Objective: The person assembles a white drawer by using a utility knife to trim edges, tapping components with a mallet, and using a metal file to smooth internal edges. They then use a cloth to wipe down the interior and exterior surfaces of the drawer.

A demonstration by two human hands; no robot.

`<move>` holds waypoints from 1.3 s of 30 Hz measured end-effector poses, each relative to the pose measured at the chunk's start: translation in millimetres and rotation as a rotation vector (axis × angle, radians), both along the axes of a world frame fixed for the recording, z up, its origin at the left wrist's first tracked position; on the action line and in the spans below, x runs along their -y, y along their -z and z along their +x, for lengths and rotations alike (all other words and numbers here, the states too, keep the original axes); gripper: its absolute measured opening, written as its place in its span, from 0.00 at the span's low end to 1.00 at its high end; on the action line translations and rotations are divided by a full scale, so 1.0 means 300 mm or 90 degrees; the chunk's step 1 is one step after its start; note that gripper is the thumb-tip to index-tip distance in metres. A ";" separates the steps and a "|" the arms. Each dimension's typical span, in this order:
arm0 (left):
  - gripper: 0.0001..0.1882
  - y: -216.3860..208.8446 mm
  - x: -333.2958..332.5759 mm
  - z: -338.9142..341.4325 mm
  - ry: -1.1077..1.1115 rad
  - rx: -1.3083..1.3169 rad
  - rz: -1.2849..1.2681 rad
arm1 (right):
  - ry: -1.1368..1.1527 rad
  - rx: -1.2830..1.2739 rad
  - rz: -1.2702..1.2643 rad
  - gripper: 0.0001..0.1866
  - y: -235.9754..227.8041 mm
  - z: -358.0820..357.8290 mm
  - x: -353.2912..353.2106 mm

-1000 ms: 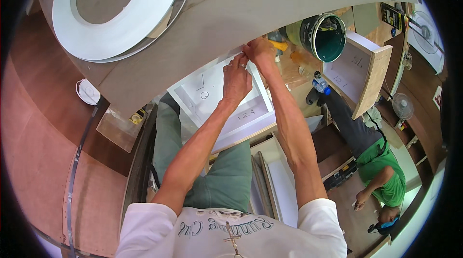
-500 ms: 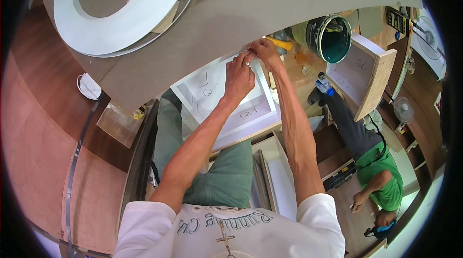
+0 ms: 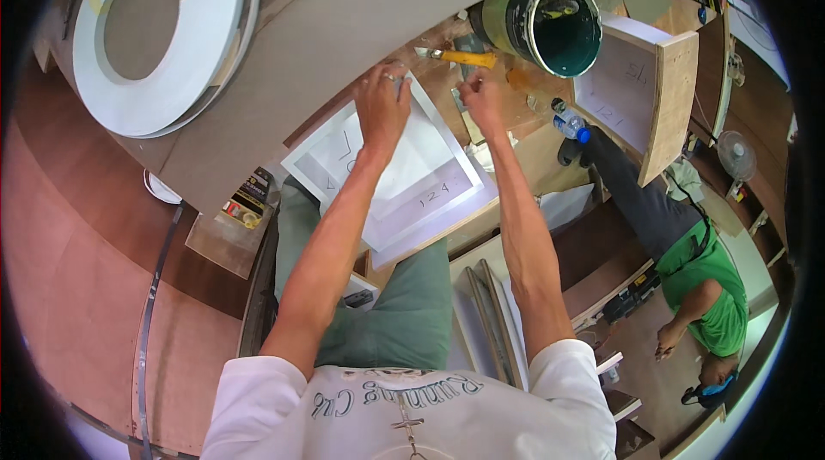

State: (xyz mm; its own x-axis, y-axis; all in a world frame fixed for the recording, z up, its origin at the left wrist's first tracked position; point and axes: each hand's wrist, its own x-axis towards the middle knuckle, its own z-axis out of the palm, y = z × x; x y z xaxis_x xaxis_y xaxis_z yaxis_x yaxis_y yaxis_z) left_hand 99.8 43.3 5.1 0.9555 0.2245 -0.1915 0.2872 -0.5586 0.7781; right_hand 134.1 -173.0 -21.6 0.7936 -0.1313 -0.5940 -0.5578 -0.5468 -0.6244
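Space now parts your right hand (image 3: pixel 484 105) from your left hand (image 3: pixel 382 112), alone at the white drawer (image 3: pixel 404 209); grips unclear.

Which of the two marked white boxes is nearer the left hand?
The left box, reached over by the left hand; the right box sits beside the bucket.

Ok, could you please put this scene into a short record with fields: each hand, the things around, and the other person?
Left hand: at the far corner of the white drawer box; grip unclear
Right hand: fingers bent, apart from that box, near the yellow-handled tool; cannot tell if it holds anything
On grey board: roll of white edge banding
Beyond right hand: open bucket, dark green inside
Further right: plastic bottle; second drawer box
Co-worker: at the right, in green
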 end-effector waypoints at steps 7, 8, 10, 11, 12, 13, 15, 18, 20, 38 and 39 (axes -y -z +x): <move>0.10 0.098 -0.052 0.023 -0.033 0.016 0.039 | 0.093 0.076 0.243 0.13 0.002 -0.105 -0.239; 0.11 0.101 -0.047 0.028 -0.071 -0.049 -0.035 | 0.077 0.036 0.223 0.13 0.001 -0.113 -0.243; 0.11 0.104 -0.035 0.036 -0.105 -0.115 -0.108 | 0.071 0.065 0.225 0.12 0.005 -0.110 -0.259; 0.12 0.108 -0.033 0.038 -0.129 -0.125 -0.113 | 0.057 0.091 0.228 0.12 0.012 -0.106 -0.268; 0.12 0.111 -0.035 0.041 -0.153 -0.134 -0.118 | 0.059 0.093 0.230 0.12 0.016 -0.101 -0.276; 0.12 0.117 -0.044 0.049 -0.153 -0.132 -0.115 | 0.028 0.120 0.195 0.13 0.021 -0.095 -0.285; 0.09 0.133 -0.081 0.053 -0.136 -0.185 -0.230 | -0.002 0.143 0.164 0.15 0.024 -0.077 -0.315; 0.09 0.117 -0.106 0.056 -0.124 -0.189 -0.297 | 0.007 0.133 0.104 0.18 0.054 -0.048 -0.326; 0.09 0.128 -0.122 0.060 -0.102 -0.181 -0.315 | -0.030 0.156 0.062 0.22 0.070 -0.030 -0.347; 0.11 0.180 -0.122 0.017 -0.043 -0.110 -0.185 | -0.254 0.349 -0.084 0.19 -0.008 -0.075 -0.342; 0.11 0.182 -0.119 0.017 -0.054 -0.128 -0.189 | -0.255 0.349 -0.084 0.19 -0.002 -0.077 -0.343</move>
State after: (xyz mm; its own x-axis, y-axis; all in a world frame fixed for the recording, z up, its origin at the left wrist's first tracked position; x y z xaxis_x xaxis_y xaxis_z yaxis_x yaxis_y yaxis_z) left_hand 104.8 78.9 -49.6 0.8723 0.2077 -0.4427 0.4868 -0.2845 0.8259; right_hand 110.9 -70.1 -21.0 0.9772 0.1911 -0.0931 0.0797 -0.7355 -0.6728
